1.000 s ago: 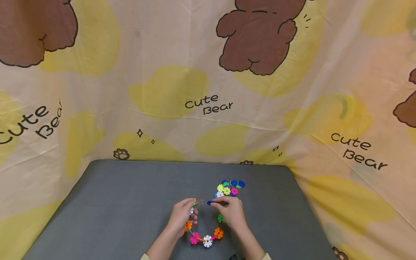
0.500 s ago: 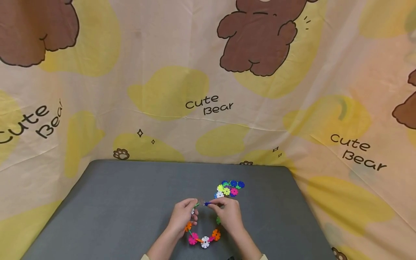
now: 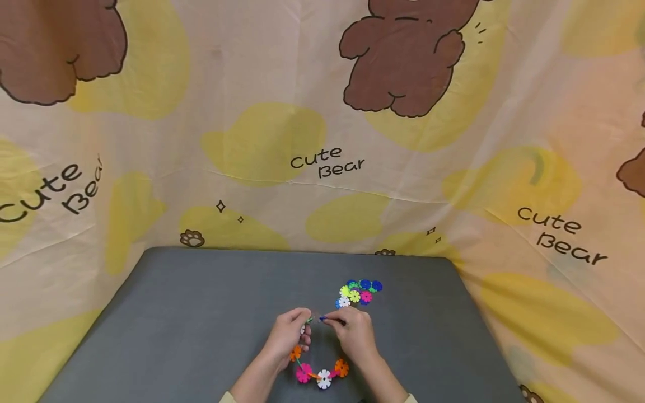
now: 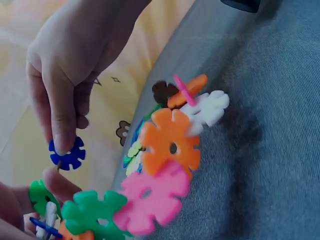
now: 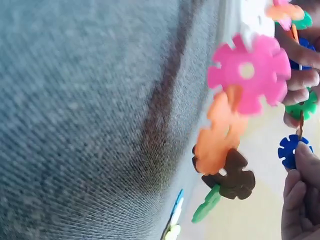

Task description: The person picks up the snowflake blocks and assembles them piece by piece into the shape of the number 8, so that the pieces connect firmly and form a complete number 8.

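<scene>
My left hand holds one end of a chain of slotted plastic flower discs, with a green disc at its fingers. A brown disc stands edge-on beyond that green one. My right hand pinches a dark blue disc between thumb and fingers, right at the brown disc's edge. From the left hand the chain hangs in a loop, with pink, orange and white discs. A brown disc and a green disc form its other end.
A pile of loose flower discs in blue, green, yellow, pink and white lies on the grey table, beyond the right hand. A patterned cloth hangs behind the table. Part of a black object shows at the left wrist view's top edge.
My right hand has brought the blue disc closer to the brown disc by the left hand. The hanging chain sways slightly, and the left hand stays nearly in place.
</scene>
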A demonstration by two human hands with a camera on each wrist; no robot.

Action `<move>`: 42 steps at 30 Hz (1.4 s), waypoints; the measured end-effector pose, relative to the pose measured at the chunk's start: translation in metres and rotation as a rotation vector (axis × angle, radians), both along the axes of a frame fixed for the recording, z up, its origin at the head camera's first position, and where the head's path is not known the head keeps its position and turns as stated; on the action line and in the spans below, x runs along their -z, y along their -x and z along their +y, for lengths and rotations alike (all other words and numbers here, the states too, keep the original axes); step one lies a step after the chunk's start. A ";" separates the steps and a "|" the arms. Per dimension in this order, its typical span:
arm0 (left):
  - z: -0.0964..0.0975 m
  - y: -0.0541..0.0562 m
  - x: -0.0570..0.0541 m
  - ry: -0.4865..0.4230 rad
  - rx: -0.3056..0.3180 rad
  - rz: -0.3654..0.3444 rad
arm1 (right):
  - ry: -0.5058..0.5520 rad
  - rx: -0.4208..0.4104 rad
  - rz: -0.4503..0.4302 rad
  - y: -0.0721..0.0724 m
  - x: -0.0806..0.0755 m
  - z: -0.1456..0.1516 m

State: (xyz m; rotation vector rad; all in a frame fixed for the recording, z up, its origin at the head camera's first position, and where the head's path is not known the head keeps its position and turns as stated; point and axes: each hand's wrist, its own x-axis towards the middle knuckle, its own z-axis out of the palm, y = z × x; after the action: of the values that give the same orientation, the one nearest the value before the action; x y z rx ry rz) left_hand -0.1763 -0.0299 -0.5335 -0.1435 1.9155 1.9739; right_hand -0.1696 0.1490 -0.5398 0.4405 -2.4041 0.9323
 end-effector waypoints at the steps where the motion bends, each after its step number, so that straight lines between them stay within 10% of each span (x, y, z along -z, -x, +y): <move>1: 0.000 0.000 0.001 0.002 -0.001 -0.005 | -0.010 -0.006 0.017 0.000 0.001 0.000; 11: 0.006 -0.004 0.006 -0.022 -0.025 -0.038 | -0.034 -0.006 0.103 -0.006 0.010 -0.005; 25: 0.003 0.004 0.011 -0.137 -0.075 -0.106 | 0.185 0.077 -0.336 0.020 -0.011 0.036; 42: 0.004 0.001 0.011 -0.265 -0.095 -0.204 | 0.087 0.395 -0.583 0.072 0.031 0.090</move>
State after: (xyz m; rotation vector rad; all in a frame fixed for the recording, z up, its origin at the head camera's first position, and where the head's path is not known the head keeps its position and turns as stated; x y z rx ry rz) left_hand -0.1769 -0.0257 -0.5445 -0.3531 1.5320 2.1619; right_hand -0.2415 0.2385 -0.5712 -0.3884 -2.7877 1.0770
